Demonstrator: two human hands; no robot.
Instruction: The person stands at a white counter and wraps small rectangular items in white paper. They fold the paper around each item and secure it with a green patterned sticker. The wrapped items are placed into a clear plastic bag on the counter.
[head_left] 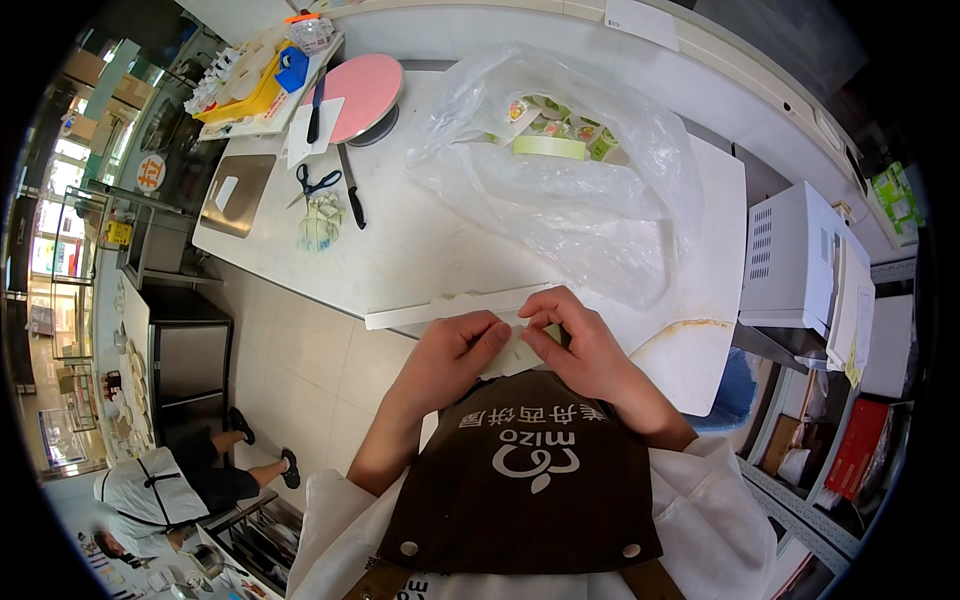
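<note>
Both my hands meet close to my apron, at the near edge of the white table. My left hand (458,345) is closed, thumb against the curled fingers. Opposite it, my right hand (566,335) pinches with thumb and fingertips. Between them is a pale greenish paper-like piece (514,356), partly covered by the fingers. Just beyond the hands lies a long white strip (455,308) along the table edge. A large clear plastic bag (600,215) spreads farther back. In its mouth are a pale green band (549,147) and several green printed pieces (560,128).
At the back left stand a pink turntable (366,97), a black-handled knife (352,195), scissors (315,184), a crumpled cloth (320,222) and a metal tray (238,195). A white appliance (800,265) is at right. Another person (165,490) works at the lower left.
</note>
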